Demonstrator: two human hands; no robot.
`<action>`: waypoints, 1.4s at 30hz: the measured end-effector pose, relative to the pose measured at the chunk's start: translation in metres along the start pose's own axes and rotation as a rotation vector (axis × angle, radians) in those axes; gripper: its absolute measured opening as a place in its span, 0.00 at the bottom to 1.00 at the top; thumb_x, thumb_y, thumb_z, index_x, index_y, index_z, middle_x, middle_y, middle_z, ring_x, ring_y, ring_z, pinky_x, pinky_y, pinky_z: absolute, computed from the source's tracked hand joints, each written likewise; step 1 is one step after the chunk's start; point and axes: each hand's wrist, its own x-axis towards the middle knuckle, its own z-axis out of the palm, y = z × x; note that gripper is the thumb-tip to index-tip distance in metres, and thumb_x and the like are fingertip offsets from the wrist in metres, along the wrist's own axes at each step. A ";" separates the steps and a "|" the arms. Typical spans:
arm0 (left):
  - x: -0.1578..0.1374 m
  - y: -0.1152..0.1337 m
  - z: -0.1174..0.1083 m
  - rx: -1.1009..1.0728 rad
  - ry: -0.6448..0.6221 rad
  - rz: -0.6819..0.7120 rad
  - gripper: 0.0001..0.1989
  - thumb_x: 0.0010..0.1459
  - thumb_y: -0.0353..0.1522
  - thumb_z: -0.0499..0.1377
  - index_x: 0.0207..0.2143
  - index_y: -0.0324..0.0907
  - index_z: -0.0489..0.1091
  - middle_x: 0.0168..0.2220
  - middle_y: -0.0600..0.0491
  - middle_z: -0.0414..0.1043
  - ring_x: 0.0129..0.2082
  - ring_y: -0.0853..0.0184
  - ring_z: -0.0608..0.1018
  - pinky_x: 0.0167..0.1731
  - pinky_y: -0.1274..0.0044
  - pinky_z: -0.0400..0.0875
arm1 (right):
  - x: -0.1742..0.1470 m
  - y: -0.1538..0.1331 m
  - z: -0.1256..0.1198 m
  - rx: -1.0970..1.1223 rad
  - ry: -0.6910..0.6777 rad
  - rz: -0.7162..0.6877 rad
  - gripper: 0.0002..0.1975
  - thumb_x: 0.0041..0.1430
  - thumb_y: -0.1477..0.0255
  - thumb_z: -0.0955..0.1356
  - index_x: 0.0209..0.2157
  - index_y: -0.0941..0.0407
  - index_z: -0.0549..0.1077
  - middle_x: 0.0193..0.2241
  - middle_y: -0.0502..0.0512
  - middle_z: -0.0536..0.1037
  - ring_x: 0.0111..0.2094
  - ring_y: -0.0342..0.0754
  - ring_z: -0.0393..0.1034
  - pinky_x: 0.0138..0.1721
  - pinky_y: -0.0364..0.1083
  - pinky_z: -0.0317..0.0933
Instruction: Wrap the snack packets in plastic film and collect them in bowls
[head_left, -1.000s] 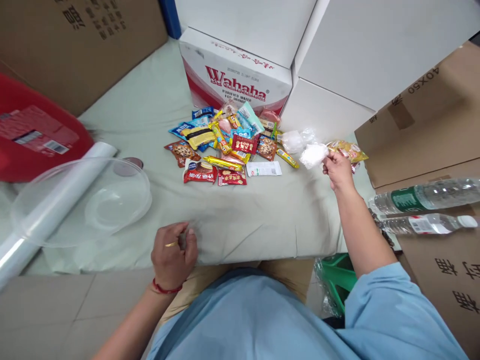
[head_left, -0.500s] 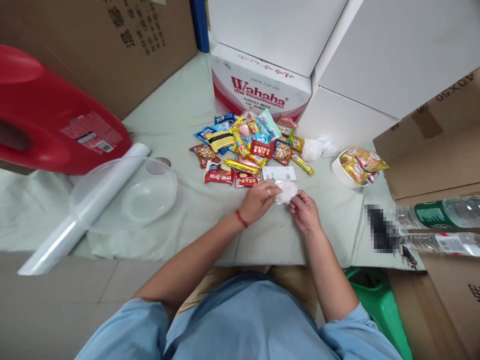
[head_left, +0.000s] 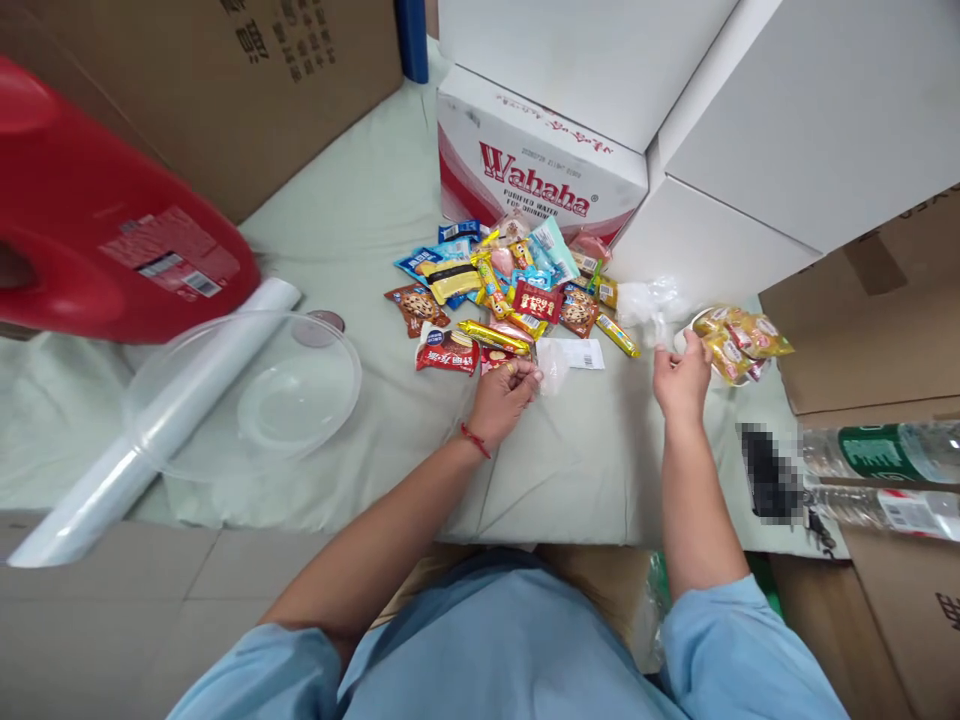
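My left hand (head_left: 506, 402), a red bracelet at its wrist, pinches a small clear plastic bag (head_left: 555, 366). The bag hangs just in front of a white card (head_left: 587, 354) and the heap of wrapped snacks (head_left: 491, 290). Farther right, my right hand (head_left: 684, 382) is at the left rim of a white tub (head_left: 680, 341), with thumb and fingers closed around that rim. Yellow snack packets (head_left: 739, 340) fill the tub. Crumpled clear plastic bags (head_left: 651, 300) lie just behind my right fingertips; contact between them is hard to make out.
At left stand a red jug (head_left: 112, 200), a clear round lid (head_left: 247, 450) and a plastic roll (head_left: 90, 500). A Wahaha box (head_left: 540, 165) stands behind the snacks. Plastic bottles (head_left: 877, 452) lie at right, beside a blurred dark item (head_left: 771, 475) with keys.
My right hand has let go of the small plastic bag and moved right to the white tub. My left hand keeps the bag, slightly farther left. The camera view has shifted a little.
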 end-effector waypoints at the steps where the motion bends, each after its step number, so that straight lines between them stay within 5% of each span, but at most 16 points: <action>1: 0.000 -0.001 -0.001 0.011 -0.003 0.002 0.17 0.54 0.46 0.67 0.33 0.41 0.72 0.23 0.59 0.69 0.21 0.73 0.70 0.22 0.80 0.64 | -0.009 -0.009 0.006 0.039 -0.036 -0.022 0.20 0.61 0.67 0.70 0.53 0.61 0.72 0.57 0.72 0.68 0.34 0.43 0.68 0.39 0.47 0.68; 5: 0.001 -0.002 -0.004 0.075 -0.071 0.038 0.15 0.58 0.45 0.64 0.34 0.41 0.72 0.24 0.58 0.69 0.22 0.72 0.70 0.26 0.79 0.64 | -0.066 -0.043 0.037 0.442 -0.492 -0.085 0.19 0.62 0.62 0.72 0.53 0.53 0.74 0.52 0.60 0.74 0.47 0.49 0.71 0.44 0.47 0.71; 7: 0.001 -0.002 -0.005 0.109 -0.124 0.052 0.15 0.59 0.45 0.63 0.33 0.41 0.71 0.22 0.58 0.67 0.22 0.72 0.69 0.26 0.78 0.63 | -0.088 -0.047 0.053 0.574 -0.604 -0.046 0.21 0.57 0.62 0.75 0.51 0.51 0.75 0.50 0.57 0.75 0.50 0.50 0.71 0.46 0.48 0.70; 12: 0.002 -0.001 -0.007 0.061 -0.184 0.007 0.16 0.59 0.45 0.64 0.31 0.42 0.67 0.23 0.59 0.65 0.23 0.72 0.66 0.25 0.78 0.60 | -0.092 -0.029 0.067 0.807 -0.514 0.255 0.17 0.52 0.62 0.78 0.41 0.53 0.77 0.33 0.49 0.76 0.34 0.44 0.69 0.38 0.44 0.67; 18: 0.003 0.009 -0.006 -0.235 -0.065 -0.072 0.12 0.52 0.38 0.66 0.27 0.42 0.67 0.24 0.59 0.67 0.25 0.72 0.68 0.29 0.78 0.64 | -0.073 -0.015 0.039 1.125 -0.395 0.540 0.17 0.47 0.64 0.79 0.36 0.52 0.73 0.26 0.43 0.67 0.22 0.38 0.58 0.18 0.36 0.54; 22: 0.005 0.015 -0.011 -0.394 -0.054 -0.123 0.09 0.47 0.34 0.66 0.26 0.42 0.68 0.27 0.57 0.70 0.28 0.71 0.71 0.31 0.77 0.66 | -0.064 -0.003 0.026 1.237 -0.342 0.602 0.16 0.46 0.67 0.79 0.34 0.51 0.72 0.23 0.41 0.64 0.17 0.36 0.51 0.12 0.34 0.46; 25: 0.007 0.018 -0.016 -0.428 -0.041 -0.158 0.09 0.47 0.34 0.65 0.27 0.42 0.68 0.30 0.55 0.74 0.29 0.69 0.73 0.32 0.76 0.68 | -0.056 0.005 0.021 1.279 -0.174 0.577 0.17 0.45 0.67 0.79 0.37 0.51 0.74 0.27 0.44 0.72 0.21 0.36 0.61 0.15 0.34 0.56; 28: 0.007 0.019 -0.017 -0.424 -0.027 -0.162 0.10 0.48 0.35 0.65 0.27 0.43 0.66 0.29 0.55 0.74 0.28 0.69 0.73 0.31 0.77 0.67 | -0.052 0.004 0.020 1.207 -0.086 0.560 0.22 0.52 0.59 0.76 0.47 0.51 0.75 0.44 0.53 0.80 0.30 0.39 0.72 0.24 0.37 0.68; 31: 0.006 0.020 -0.013 -0.390 -0.042 -0.156 0.12 0.47 0.35 0.67 0.27 0.43 0.66 0.30 0.54 0.75 0.29 0.69 0.73 0.32 0.76 0.68 | -0.059 -0.005 0.023 1.006 -0.034 0.515 0.23 0.59 0.56 0.72 0.52 0.53 0.74 0.51 0.58 0.79 0.26 0.38 0.69 0.20 0.38 0.62; 36: 0.001 0.018 -0.007 -0.268 -0.070 -0.101 0.17 0.48 0.41 0.72 0.26 0.41 0.70 0.25 0.57 0.70 0.25 0.73 0.67 0.28 0.79 0.63 | -0.083 -0.025 0.035 0.635 -0.223 0.181 0.19 0.62 0.57 0.72 0.50 0.53 0.76 0.42 0.54 0.77 0.25 0.39 0.62 0.24 0.42 0.61; 39: -0.002 0.013 -0.007 -0.138 -0.161 -0.035 0.18 0.52 0.45 0.71 0.28 0.40 0.73 0.36 0.52 0.77 0.31 0.70 0.72 0.33 0.77 0.66 | -0.093 -0.035 0.043 0.489 -0.391 -0.070 0.19 0.61 0.61 0.74 0.52 0.51 0.76 0.45 0.55 0.74 0.26 0.40 0.63 0.30 0.45 0.65; 42: -0.004 0.010 -0.007 -0.057 -0.251 0.011 0.18 0.54 0.47 0.70 0.29 0.40 0.75 0.46 0.47 0.78 0.44 0.64 0.76 0.45 0.73 0.70 | -0.097 -0.041 0.047 0.436 -0.493 -0.180 0.11 0.65 0.63 0.71 0.46 0.52 0.78 0.39 0.53 0.75 0.26 0.42 0.64 0.31 0.46 0.65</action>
